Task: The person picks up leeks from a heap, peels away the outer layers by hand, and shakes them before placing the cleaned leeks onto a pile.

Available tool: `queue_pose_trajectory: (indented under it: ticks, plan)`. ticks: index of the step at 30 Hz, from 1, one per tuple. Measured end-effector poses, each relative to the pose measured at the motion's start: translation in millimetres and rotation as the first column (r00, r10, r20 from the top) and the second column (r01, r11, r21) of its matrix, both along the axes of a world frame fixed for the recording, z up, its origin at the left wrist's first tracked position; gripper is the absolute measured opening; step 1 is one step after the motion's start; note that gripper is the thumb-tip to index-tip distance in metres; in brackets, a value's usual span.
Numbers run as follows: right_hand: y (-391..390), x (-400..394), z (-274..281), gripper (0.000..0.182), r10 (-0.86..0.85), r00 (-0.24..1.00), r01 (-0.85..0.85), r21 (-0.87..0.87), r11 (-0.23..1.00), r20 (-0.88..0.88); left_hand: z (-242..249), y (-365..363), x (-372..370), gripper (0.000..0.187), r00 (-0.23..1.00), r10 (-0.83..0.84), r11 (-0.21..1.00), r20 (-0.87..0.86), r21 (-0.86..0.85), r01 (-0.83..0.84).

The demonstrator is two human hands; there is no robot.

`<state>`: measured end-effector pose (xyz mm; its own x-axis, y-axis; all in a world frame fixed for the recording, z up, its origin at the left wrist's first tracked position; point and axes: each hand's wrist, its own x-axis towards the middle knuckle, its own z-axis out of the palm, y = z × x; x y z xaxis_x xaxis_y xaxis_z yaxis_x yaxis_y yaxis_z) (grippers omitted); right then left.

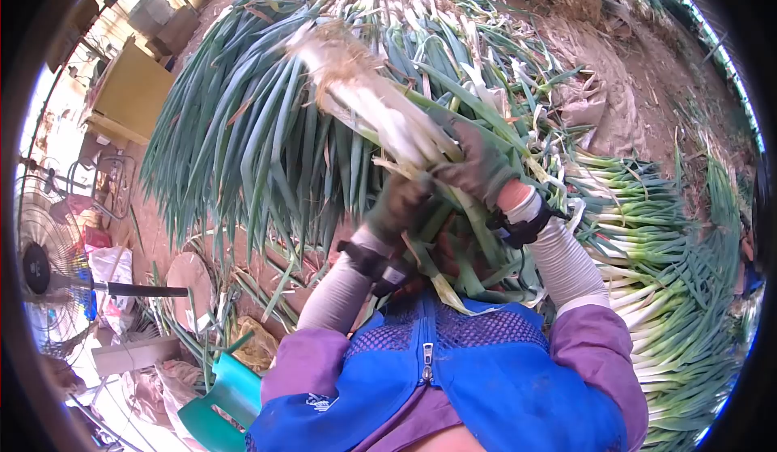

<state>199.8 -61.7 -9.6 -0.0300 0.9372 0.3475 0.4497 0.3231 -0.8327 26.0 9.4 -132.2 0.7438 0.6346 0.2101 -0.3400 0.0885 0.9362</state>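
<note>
Both my hands wear dark, soiled gloves and hold a bunch of green onions [388,116] in front of my chest. The bunch slants up and left, with its thick white stalks and brown, hairy roots pointing away from me; its green leaves hang down toward my lap. My left hand [399,203] wraps the stalks from the left, low on the white part. On the right side my right hand [477,163] closes around the bunch where white turns to green. Just beyond lies a big heap of green onions [267,128], leaves draped to the left and toward me.
Cleaned green onions [647,266] lie in a long row on my right, white ends inward. To the left stand a fan [48,270], a green plastic stool [222,403] and a yellowish cabinet [129,92]. Loose leaves litter the ground.
</note>
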Motion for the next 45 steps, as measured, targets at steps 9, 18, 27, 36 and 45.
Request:
queue_pose_trajectory:
  ticks: [9,18,27,36,45]
  plan:
    - [27,-14,44,0.025,-0.182,0.948,0.132,0.197,0.971,0.261,50,-22,21,0.028,0.991,-0.04,0.937,-0.127,0.34,0.081]
    - [42,-14,59,0.019,0.023,0.998,-0.031,-0.12,0.992,-0.065,81,-32,17,0.03,0.983,-0.173,0.982,0.058,-0.068,0.176]
    - [73,59,161,0.02,-0.361,0.852,0.088,0.576,0.813,0.379,65,-39,25,0.033,0.995,-0.101,0.989,0.008,-0.109,0.101]
    - [59,56,90,0.021,0.058,0.962,-0.084,-0.088,0.992,-0.265,48,-37,-30,0.051,0.973,-0.11,0.865,0.203,-0.463,0.195]
    - [-24,69,-40,0.017,0.024,0.988,0.073,-0.596,0.799,0.152,161,30,-100,0.045,0.777,0.408,0.903,0.48,-0.337,-0.266]
